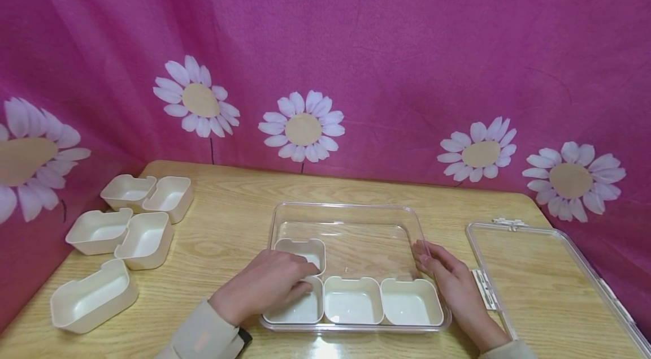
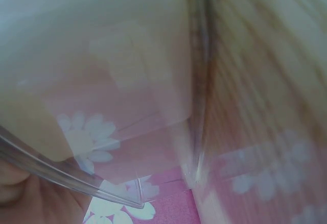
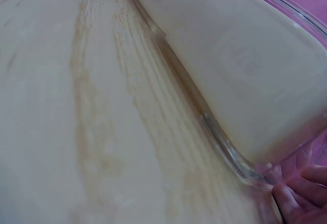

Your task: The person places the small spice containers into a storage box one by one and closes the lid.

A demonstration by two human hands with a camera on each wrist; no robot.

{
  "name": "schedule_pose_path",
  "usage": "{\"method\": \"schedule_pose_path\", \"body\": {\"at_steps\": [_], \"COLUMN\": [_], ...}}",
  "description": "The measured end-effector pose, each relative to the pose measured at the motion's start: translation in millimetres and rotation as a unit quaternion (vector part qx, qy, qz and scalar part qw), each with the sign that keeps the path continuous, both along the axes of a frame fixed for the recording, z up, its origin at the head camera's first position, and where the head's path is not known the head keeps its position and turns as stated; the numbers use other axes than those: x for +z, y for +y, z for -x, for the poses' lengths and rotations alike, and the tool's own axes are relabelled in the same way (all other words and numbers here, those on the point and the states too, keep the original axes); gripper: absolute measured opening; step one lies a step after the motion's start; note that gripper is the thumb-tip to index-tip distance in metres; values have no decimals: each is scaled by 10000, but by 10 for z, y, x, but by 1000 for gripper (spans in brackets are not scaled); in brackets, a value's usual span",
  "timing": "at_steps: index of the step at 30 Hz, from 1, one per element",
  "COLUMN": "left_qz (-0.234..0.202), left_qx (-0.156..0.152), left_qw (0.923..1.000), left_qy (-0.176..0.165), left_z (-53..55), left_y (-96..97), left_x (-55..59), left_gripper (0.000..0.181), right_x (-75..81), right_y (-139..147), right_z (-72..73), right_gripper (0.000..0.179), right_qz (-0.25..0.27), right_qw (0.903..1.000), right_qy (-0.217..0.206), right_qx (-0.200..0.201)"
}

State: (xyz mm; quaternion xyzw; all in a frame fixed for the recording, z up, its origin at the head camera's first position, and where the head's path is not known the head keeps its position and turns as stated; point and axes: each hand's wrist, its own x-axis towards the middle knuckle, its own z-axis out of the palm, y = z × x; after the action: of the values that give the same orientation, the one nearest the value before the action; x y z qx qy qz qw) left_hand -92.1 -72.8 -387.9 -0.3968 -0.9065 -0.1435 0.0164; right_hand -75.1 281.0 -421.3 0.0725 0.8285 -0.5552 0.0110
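1. The left hand (image 1: 267,284) reaches over the left wall of the clear box (image 1: 346,206), its fingers bent and close together. Fingers and thumb pinch the near wall of the back cup (image 1: 297,246), with the thumb over the front left cup (image 1: 300,312).
2. The right hand (image 1: 454,285) lies along the outside of the box's right wall, fingers loosely extended and touching the plastic near its far end, thumb a little apart from them.
3. Inside the box, the front left cup, the middle cup (image 1: 354,301) and the right cup (image 1: 412,301) stand upright in a row along the near wall; the back cup stands upright just behind the left one.
4. Five loose cups (image 1: 91,298) stand upright at the left of the table (image 1: 229,223).
5. Right of the box lies a clear lid (image 1: 559,274) with white clips (image 1: 486,289).
6. Behind hangs a pink cloth (image 1: 386,37) printed with white flowers.
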Motion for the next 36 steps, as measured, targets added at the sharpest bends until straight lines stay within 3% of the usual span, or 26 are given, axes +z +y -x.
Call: {"method": "schedule_pose_path", "body": {"at_steps": [36], "left_qz": [-56], "left_qx": [-16], "left_qw": [10000], "left_qy": [-70], "left_z": [6], "left_y": [0], "left_x": [-10], "left_gripper": [9], "right_x": [-3], "right_y": [-1], "right_z": [4], "right_gripper": [49], "right_qz": [-52], "right_qw": [10000], "right_qy": [40], "right_qx": [-70]}}
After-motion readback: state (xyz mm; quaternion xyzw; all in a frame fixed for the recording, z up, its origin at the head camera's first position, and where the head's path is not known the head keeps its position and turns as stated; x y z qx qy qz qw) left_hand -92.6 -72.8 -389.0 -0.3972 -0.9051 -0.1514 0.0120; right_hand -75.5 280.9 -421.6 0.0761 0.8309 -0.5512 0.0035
